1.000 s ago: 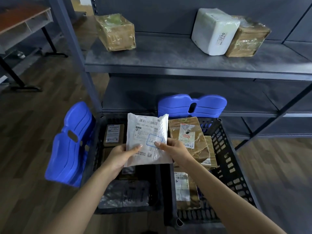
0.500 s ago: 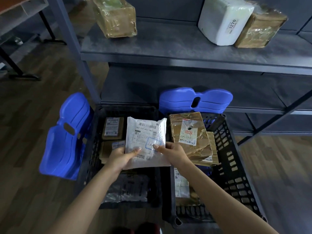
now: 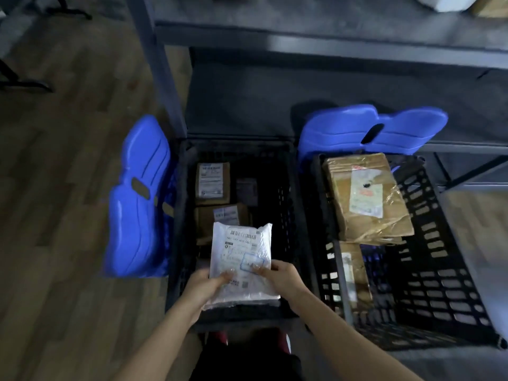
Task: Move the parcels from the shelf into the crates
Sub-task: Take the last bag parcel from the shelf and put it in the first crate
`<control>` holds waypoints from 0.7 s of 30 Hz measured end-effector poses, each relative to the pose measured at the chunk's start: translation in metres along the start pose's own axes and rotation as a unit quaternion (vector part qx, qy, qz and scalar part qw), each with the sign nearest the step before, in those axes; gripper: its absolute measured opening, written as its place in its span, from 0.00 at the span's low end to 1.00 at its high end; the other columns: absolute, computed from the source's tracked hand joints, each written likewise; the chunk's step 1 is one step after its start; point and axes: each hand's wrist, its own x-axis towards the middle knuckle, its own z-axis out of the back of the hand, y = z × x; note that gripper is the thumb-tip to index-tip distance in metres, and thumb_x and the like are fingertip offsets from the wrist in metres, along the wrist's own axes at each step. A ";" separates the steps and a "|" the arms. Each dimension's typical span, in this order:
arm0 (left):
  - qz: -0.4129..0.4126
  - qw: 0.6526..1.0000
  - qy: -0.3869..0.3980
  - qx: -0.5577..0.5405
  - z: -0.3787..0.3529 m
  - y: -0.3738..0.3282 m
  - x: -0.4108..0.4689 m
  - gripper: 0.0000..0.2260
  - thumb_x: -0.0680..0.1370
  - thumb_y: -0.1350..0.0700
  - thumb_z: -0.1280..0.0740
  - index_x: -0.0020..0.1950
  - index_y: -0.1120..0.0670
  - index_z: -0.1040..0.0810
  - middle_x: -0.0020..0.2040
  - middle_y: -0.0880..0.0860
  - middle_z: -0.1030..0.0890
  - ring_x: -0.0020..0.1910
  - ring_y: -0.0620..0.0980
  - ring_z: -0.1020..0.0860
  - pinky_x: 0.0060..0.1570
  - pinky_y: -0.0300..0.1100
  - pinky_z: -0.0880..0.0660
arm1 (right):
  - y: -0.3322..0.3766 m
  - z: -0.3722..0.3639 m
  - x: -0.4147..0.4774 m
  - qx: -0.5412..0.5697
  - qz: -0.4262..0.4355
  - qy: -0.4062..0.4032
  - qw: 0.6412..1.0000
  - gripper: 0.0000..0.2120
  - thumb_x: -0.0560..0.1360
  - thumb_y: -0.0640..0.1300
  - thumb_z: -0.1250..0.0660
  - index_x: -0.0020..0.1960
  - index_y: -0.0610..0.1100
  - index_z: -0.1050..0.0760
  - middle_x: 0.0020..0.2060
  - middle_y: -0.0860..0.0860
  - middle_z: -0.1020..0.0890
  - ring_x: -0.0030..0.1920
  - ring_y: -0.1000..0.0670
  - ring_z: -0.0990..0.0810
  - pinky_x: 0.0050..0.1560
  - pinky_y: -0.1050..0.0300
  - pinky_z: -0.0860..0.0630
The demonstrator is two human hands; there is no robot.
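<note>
I hold a flat white parcel [image 3: 242,254] with a barcode label in both hands, low over the near end of the left black crate [image 3: 176,215]. My left hand [image 3: 204,287] grips its lower left edge, and my right hand [image 3: 280,276] grips its lower right edge. Small brown boxes [image 3: 212,182] lie deeper in that crate. The right black crate [image 3: 439,270] holds a large taped cardboard parcel [image 3: 365,196] on top of other parcels. The grey shelf [image 3: 330,26] runs along the top, with parcel corners just showing at the top right.
Blue crate lids hang open: one [image 3: 137,199] to the left of the left crate, one [image 3: 371,130] behind the right crate. A grey shelf post [image 3: 156,64] stands behind the left crate. Wooden floor lies to the left. Table legs [image 3: 22,78] show at far left.
My view has tilted down, so the shelf parcels have almost left the frame. Both hands have lowered the white parcel toward me, down into the near end of the left crate.
</note>
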 end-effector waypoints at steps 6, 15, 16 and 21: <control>0.024 1.000 0.010 -0.001 0.026 0.014 0.040 0.17 0.64 0.48 0.26 0.48 0.55 0.18 0.41 0.51 0.14 0.41 0.49 0.16 0.35 0.39 0.22 | -0.009 -0.028 0.030 -0.020 -0.016 -0.029 0.999 0.07 0.71 0.53 0.25 0.43 0.50 0.18 0.41 0.50 0.15 0.39 0.53 0.19 0.41 0.58 0.23; 0.004 1.000 0.002 0.005 0.017 -0.004 0.104 0.11 0.72 0.50 0.27 0.50 0.53 0.18 0.45 0.51 0.15 0.46 0.53 0.17 0.51 0.50 0.21 | 0.010 -0.011 0.087 0.024 -0.005 -0.057 0.998 0.12 0.68 0.53 0.23 0.47 0.49 0.18 0.40 0.54 0.13 0.42 0.52 0.14 0.45 0.56 0.18; -0.005 1.000 -0.001 0.007 0.014 -0.012 0.112 0.10 0.72 0.51 0.27 0.50 0.53 0.18 0.45 0.51 0.15 0.46 0.53 0.17 0.49 0.48 0.21 | 0.016 -0.008 0.094 0.033 -0.001 -0.057 0.998 0.13 0.68 0.54 0.23 0.48 0.48 0.18 0.41 0.54 0.13 0.42 0.52 0.14 0.47 0.54 0.18; -0.038 0.999 -0.035 0.008 0.004 -0.061 0.159 0.09 0.72 0.51 0.27 0.49 0.54 0.19 0.45 0.52 0.17 0.42 0.47 0.19 0.40 0.37 0.23 | 0.055 0.009 0.136 0.051 0.029 -0.086 0.995 0.14 0.67 0.56 0.23 0.48 0.49 0.17 0.42 0.55 0.13 0.45 0.53 0.15 0.49 0.55 0.19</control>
